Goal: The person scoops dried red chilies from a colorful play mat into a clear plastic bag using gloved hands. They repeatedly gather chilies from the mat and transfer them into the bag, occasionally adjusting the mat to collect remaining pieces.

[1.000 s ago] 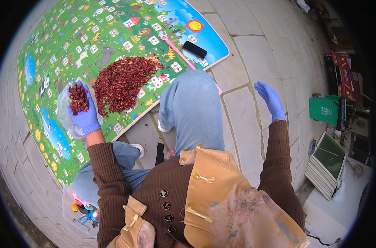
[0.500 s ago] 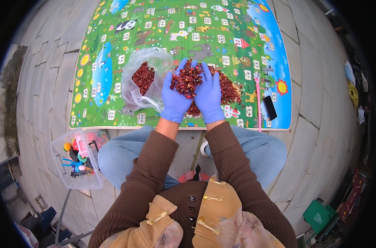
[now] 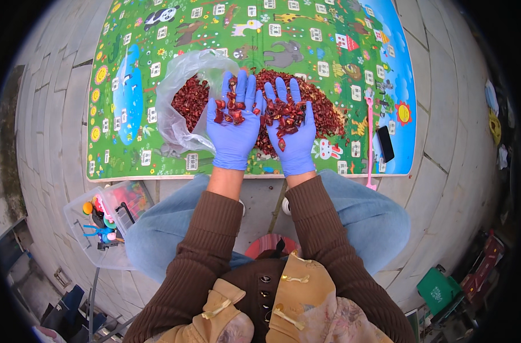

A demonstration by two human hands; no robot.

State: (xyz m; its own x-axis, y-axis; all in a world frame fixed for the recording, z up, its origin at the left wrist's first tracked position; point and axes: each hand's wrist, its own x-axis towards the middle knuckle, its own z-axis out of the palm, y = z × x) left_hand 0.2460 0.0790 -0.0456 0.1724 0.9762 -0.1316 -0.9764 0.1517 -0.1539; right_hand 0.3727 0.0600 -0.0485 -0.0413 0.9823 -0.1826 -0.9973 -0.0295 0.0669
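Observation:
Both my hands, in purple-blue gloves, are palm up side by side above a pile of cut dried red chilies (image 3: 327,114) with pale seeds. My left hand (image 3: 232,140) lies flat with its fingers stretched out, a few chili pieces (image 3: 233,108) scattered over palm and fingers. On my right hand (image 3: 294,146), also open, rests a bigger heap of chili pieces (image 3: 286,111). Left of the hands, a clear plastic bag (image 3: 167,120) stands with its mouth open and holds more cut chilies (image 3: 189,106). My left hand covers part of the bag's right edge.
A green mat (image 3: 137,160) with printed animals lies under everything. At its right side are a pink long-handled stick (image 3: 370,137) and a black phone (image 3: 385,144). A clear plastic box (image 3: 109,257) of toys stands at my left knee. Further right sits a green container (image 3: 438,290).
My hands were cupped together around a heap of chili pieces. They have now parted and flattened, with fewer pieces on them.

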